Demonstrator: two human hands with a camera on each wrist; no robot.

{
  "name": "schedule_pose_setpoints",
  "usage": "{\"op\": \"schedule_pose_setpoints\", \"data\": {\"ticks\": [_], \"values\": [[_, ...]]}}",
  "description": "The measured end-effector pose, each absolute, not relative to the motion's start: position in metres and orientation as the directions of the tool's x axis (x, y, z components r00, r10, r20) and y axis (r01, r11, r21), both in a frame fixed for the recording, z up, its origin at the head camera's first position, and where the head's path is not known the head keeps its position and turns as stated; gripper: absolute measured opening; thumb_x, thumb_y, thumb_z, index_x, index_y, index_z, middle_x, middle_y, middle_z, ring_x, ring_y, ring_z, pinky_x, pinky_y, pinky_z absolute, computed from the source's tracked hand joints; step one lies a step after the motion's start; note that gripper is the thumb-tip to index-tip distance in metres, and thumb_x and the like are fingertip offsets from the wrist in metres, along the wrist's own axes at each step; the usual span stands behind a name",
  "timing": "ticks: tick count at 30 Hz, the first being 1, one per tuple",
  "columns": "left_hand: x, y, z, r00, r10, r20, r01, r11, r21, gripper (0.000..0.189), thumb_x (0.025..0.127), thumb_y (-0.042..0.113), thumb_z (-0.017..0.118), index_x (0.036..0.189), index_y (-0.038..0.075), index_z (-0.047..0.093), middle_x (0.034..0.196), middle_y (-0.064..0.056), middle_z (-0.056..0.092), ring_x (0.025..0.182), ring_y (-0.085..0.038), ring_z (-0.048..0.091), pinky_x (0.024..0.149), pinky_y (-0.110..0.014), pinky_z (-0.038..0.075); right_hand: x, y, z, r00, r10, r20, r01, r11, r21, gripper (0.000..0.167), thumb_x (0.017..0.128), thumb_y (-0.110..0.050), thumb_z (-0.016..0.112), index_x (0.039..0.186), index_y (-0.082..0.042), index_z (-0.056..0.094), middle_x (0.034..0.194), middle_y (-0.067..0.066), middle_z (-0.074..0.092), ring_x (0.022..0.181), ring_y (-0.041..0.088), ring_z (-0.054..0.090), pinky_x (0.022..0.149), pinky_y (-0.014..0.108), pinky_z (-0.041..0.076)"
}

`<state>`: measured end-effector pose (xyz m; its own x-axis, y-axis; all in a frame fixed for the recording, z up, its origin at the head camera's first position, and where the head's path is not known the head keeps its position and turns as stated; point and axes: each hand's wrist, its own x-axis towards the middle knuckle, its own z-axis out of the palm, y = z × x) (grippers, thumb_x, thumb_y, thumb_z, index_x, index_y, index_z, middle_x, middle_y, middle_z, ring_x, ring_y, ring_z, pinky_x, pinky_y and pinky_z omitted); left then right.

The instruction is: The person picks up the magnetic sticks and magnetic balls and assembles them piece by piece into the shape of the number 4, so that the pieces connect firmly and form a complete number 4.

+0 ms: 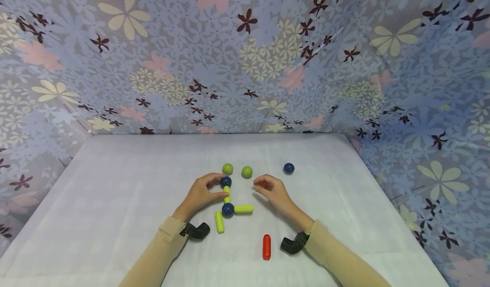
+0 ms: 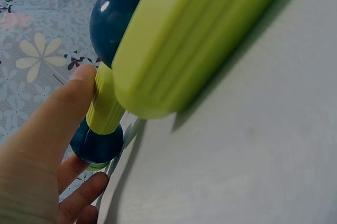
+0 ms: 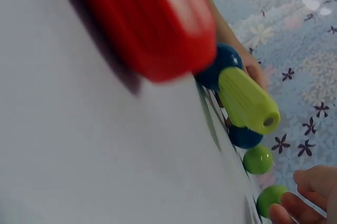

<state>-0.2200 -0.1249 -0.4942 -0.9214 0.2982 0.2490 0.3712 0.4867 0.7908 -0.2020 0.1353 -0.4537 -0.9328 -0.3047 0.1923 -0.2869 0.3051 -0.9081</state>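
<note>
My left hand (image 1: pixel 200 192) holds a small ball-and-stick piece, its thumb against a yellow-green stick (image 2: pixel 107 100) and its fingers by the far blue ball (image 1: pixel 226 182). That stick joins the far ball to a nearer blue ball (image 1: pixel 228 210). From the nearer ball a second yellow-green stick (image 1: pixel 244 209) points right, its holed end (image 3: pixel 269 121) visible in the right wrist view. Right of the piece, my right hand (image 1: pixel 276 194) hovers with loosely bent fingers and holds nothing. A loose yellow-green stick (image 1: pixel 220 222) lies just below the piece.
Two green balls (image 1: pixel 227 169) (image 1: pixel 246 171) sit beyond the hands, and a separate blue ball (image 1: pixel 289 168) stands farther right. Near the right wrist lies a red stick (image 1: pixel 266 247). A flowered cloth (image 1: pixel 229 66) hangs behind the white table (image 1: pixel 134 172).
</note>
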Motion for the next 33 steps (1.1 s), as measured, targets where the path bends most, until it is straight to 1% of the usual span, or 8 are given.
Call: {"op": "schedule_pose_setpoints", "data": {"ticks": [4,8,13,17,20,22,27,33], "values": [[-0.219,-0.125,-0.493,-0.923,0.300,0.241,0.365,0.486,0.794,0.055,0.071,0.028,0.083,0.121,0.015,0.063,0.111,-0.002,0.068,0.099,-0.016,0.061,0.090,-0.036,0.052,-0.205,0.135,-0.453,-0.941,-0.282,0.185,-0.275,0.323,-0.905,0.021,0.086,0.000,0.066,0.104,0.011,0.062,0.092,0.025,0.065,0.074,0.006,0.055,0.067,0.015,0.047],[-0.217,-0.125,-0.493,-0.920,0.306,0.246,0.373,0.489,0.789,0.054,0.072,0.029,0.083,0.121,0.015,0.063,0.111,-0.003,0.068,0.099,-0.017,0.061,0.089,-0.036,0.052,-0.207,0.135,-0.453,-0.948,-0.270,0.166,-0.255,0.341,-0.905,0.022,0.085,0.002,0.066,0.104,0.011,0.062,0.093,0.026,0.065,0.075,0.008,0.056,0.067,0.016,0.047],[-0.215,-0.125,-0.494,-0.907,0.298,0.298,0.411,0.469,0.782,0.055,0.071,0.030,0.083,0.119,0.014,0.064,0.110,-0.003,0.068,0.096,-0.017,0.062,0.086,-0.036,0.053,-0.217,0.133,-0.457,-0.954,-0.237,0.183,-0.261,0.360,-0.896,0.026,0.083,0.002,0.067,0.108,0.011,0.061,0.098,0.026,0.064,0.079,0.008,0.057,0.069,0.016,0.048],[-0.216,-0.125,-0.494,-0.888,0.296,0.352,0.456,0.457,0.764,0.055,0.071,0.033,0.083,0.118,0.012,0.065,0.108,-0.004,0.069,0.093,-0.017,0.061,0.082,-0.033,0.052,-0.233,0.133,-0.472,-0.950,-0.208,0.231,-0.294,0.362,-0.884,0.030,0.081,0.002,0.070,0.109,0.009,0.061,0.101,0.026,0.064,0.082,0.019,0.060,0.070,0.016,0.049],[-0.216,-0.124,-0.493,-0.896,0.300,0.327,0.437,0.464,0.771,0.055,0.071,0.033,0.083,0.119,0.012,0.065,0.110,-0.004,0.068,0.095,-0.017,0.061,0.083,-0.034,0.053,-0.243,0.134,-0.483,-0.947,-0.194,0.256,-0.313,0.375,-0.873,0.032,0.080,-0.001,0.073,0.109,0.006,0.062,0.104,0.024,0.064,0.086,0.030,0.062,0.071,0.016,0.049],[-0.216,-0.124,-0.491,-0.909,0.301,0.289,0.405,0.473,0.782,0.056,0.071,0.031,0.083,0.120,0.014,0.064,0.112,-0.003,0.068,0.097,-0.017,0.061,0.086,-0.035,0.052,-0.246,0.133,-0.486,-0.943,-0.194,0.270,-0.327,0.385,-0.863,0.033,0.079,-0.003,0.075,0.109,0.003,0.063,0.105,0.021,0.065,0.088,0.032,0.062,0.072,0.017,0.050],[-0.217,-0.123,-0.491,-0.919,0.305,0.249,0.376,0.495,0.783,0.055,0.072,0.028,0.083,0.122,0.015,0.063,0.114,-0.002,0.067,0.100,-0.016,0.061,0.088,-0.033,0.051,-0.252,0.130,-0.487,-0.944,-0.189,0.269,-0.325,0.419,-0.848,0.039,0.078,-0.008,0.077,0.113,-0.002,0.063,0.106,0.015,0.065,0.093,0.028,0.061,0.075,0.021,0.050],[-0.218,-0.124,-0.492,-0.919,0.305,0.250,0.377,0.496,0.782,0.055,0.072,0.028,0.083,0.122,0.014,0.063,0.114,-0.002,0.067,0.100,-0.016,0.061,0.087,-0.033,0.051,-0.259,0.124,-0.489,-0.948,-0.211,0.236,-0.308,0.440,-0.844,0.048,0.078,-0.008,0.077,0.121,-0.001,0.058,0.116,0.013,0.062,0.101,0.027,0.061,0.079,0.023,0.049]]}}
